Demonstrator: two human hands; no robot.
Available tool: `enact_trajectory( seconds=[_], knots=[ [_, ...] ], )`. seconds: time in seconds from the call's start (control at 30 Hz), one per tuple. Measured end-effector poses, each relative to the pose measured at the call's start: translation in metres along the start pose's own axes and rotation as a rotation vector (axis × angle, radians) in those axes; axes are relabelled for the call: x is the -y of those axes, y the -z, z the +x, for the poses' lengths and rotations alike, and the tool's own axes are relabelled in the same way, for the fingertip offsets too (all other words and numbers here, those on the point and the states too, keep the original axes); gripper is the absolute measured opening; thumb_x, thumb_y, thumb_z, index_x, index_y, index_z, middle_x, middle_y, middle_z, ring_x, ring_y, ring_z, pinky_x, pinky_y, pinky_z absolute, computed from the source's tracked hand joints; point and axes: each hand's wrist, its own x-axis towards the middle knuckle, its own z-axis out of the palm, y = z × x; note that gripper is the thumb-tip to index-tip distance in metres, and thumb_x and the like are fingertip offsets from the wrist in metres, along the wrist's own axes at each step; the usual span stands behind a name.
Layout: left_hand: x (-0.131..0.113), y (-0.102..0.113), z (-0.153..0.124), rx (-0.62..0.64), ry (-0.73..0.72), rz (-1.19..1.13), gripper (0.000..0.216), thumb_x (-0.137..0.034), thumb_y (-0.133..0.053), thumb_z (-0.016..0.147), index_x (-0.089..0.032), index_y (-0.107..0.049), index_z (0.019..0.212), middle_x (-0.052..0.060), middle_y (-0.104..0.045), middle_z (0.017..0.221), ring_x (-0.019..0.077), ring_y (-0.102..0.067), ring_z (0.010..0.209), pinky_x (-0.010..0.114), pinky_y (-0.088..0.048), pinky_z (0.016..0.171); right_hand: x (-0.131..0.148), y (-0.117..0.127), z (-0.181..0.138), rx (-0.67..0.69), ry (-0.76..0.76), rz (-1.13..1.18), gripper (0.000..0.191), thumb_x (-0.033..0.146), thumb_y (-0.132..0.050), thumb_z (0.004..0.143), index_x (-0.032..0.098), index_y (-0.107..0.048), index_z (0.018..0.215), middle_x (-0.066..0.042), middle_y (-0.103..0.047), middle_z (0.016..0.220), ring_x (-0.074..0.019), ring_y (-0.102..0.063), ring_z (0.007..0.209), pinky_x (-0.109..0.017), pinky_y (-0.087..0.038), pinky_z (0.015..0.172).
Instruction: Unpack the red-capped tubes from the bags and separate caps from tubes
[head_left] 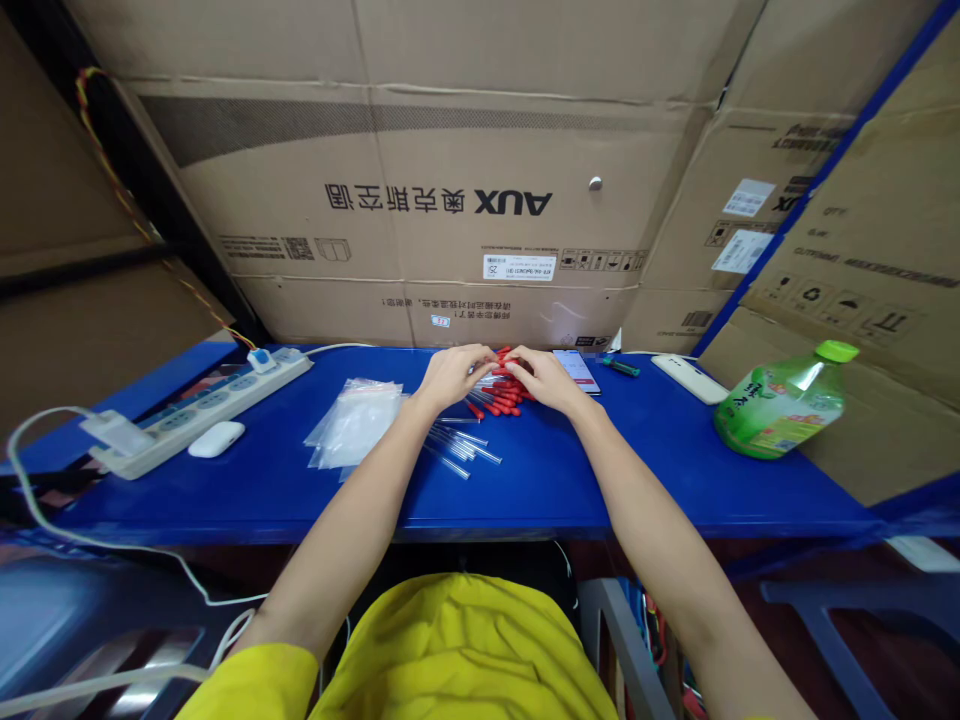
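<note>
Both hands meet over a pile of slim clear pieces with red ends (501, 398) near the back of the blue table. My left hand (456, 374) is on the pile's left side, its fingers curled in a pinch. Opposite it, my right hand (547, 376) has thumb and fingers drawn together at the red ends. What either pinch holds is too small to make out. Loose clear tubes (465, 447) lie in front of the pile. Left of them, partly behind my left forearm, is a stack of clear plastic bags (352, 425).
A phone (577, 372) and a green-handled tool (621, 367) lie right of the pile. Farther right are a white slab-shaped device (688, 379) and a green bottle (780, 400). At left are a power strip (214, 405) and a white earbud case (217, 439). Cardboard (435, 140) walls the back.
</note>
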Motion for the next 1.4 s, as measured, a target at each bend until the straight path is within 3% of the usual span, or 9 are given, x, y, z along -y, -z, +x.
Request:
enact_trajectory(
  seconds=[0.27, 0.5, 0.53, 0.67, 0.77, 0.93, 1.17, 1.3, 1.4],
  knots=[
    [-0.001, -0.004, 0.002, -0.013, 0.155, -0.139, 0.033, -0.048, -0.056, 0.099, -0.022, -0.076, 0.103, 0.003, -0.073, 0.083, 0.0167, -0.06, 0.071, 0.025, -0.037, 0.068, -0.001, 0.007, -0.001, -0.065, 0.023, -0.032, 0.022, 0.034, -0.056, 0.101, 0.02, -0.071, 0.11, -0.008, -0.077, 0.106, -0.0198, -0.065, 0.08, -0.03, -0.046, 0.076],
    [-0.008, -0.019, 0.002, 0.059, 0.049, -0.229, 0.028, -0.038, -0.043, 0.105, -0.022, -0.065, 0.108, 0.007, -0.071, 0.1, 0.0214, -0.064, 0.092, 0.027, -0.042, 0.079, 0.002, 0.01, 0.001, -0.065, 0.006, -0.051, 0.025, 0.035, -0.058, 0.1, 0.021, -0.068, 0.118, -0.007, -0.075, 0.1, -0.0208, -0.065, 0.079, -0.032, -0.048, 0.078],
    [-0.009, -0.021, 0.002, 0.049, 0.074, -0.295, 0.026, -0.036, -0.042, 0.106, -0.021, -0.063, 0.109, 0.006, -0.07, 0.097, 0.0203, -0.063, 0.089, 0.027, -0.042, 0.079, -0.003, 0.015, -0.001, -0.078, -0.025, -0.083, 0.029, 0.037, -0.059, 0.099, 0.022, -0.067, 0.122, -0.007, -0.075, 0.101, -0.0222, -0.065, 0.083, -0.033, -0.049, 0.08],
    [-0.015, -0.025, 0.005, 0.031, 0.277, -0.775, 0.02, -0.032, -0.049, 0.102, -0.02, -0.057, 0.115, -0.001, -0.056, 0.077, 0.0122, -0.049, 0.064, 0.021, -0.037, 0.062, -0.038, 0.05, -0.018, -0.454, -0.398, -0.447, 0.031, 0.035, -0.052, 0.104, 0.018, -0.069, 0.122, -0.018, -0.072, 0.11, -0.0322, -0.063, 0.109, -0.047, -0.051, 0.094],
    [-0.022, -0.022, 0.007, 0.078, 0.428, -1.218, 0.014, -0.027, -0.056, 0.094, -0.021, -0.053, 0.105, -0.005, -0.047, 0.071, 0.0072, -0.034, 0.05, 0.017, -0.024, 0.048, -0.059, 0.069, -0.038, -0.493, -0.516, -0.531, 0.033, 0.037, -0.051, 0.106, 0.015, -0.069, 0.123, -0.021, -0.066, 0.125, -0.0305, -0.063, 0.115, -0.048, -0.055, 0.094],
    [-0.026, -0.013, 0.01, 0.044, 0.495, -1.692, 0.021, -0.037, -0.062, 0.094, -0.02, -0.05, 0.091, -0.008, -0.032, 0.064, 0.0052, -0.024, 0.044, 0.015, -0.017, 0.041, -0.063, 0.068, -0.058, -0.488, -0.561, -0.539, 0.036, 0.04, -0.061, 0.103, 0.019, -0.063, 0.133, -0.011, -0.063, 0.135, -0.0234, -0.066, 0.114, -0.045, -0.059, 0.096],
    [-0.013, -0.006, 0.009, -0.166, 0.385, -1.895, 0.017, -0.039, -0.06, 0.102, -0.023, -0.056, 0.101, -0.009, -0.026, 0.059, 0.0061, -0.021, 0.041, 0.016, -0.014, 0.04, -0.053, 0.065, -0.05, -0.487, -0.566, -0.479, 0.037, 0.039, -0.064, 0.102, 0.019, -0.063, 0.133, -0.011, -0.063, 0.135, -0.0236, -0.066, 0.113, -0.045, -0.058, 0.096],
    [-0.011, -0.006, 0.013, -0.334, 0.425, -1.912, 0.016, -0.034, -0.06, 0.103, -0.02, -0.055, 0.096, -0.007, -0.04, 0.062, 0.0057, -0.033, 0.045, 0.016, -0.023, 0.043, -0.04, 0.066, -0.032, -0.484, -0.519, -0.435, 0.039, 0.039, -0.066, 0.101, 0.017, -0.062, 0.133, -0.012, -0.064, 0.133, -0.0245, -0.066, 0.113, -0.045, -0.058, 0.096],
    [-0.013, -0.008, 0.016, -0.481, 0.465, -1.888, 0.016, -0.03, -0.063, 0.101, -0.019, -0.054, 0.094, -0.002, -0.058, 0.073, 0.0069, -0.049, 0.055, 0.017, -0.034, 0.05, -0.017, 0.047, -0.016, -0.463, -0.455, -0.386, 0.034, 0.039, -0.051, 0.106, 0.02, -0.065, 0.131, -0.012, -0.072, 0.12, -0.0239, -0.07, 0.102, -0.037, -0.056, 0.088]
  ],
)
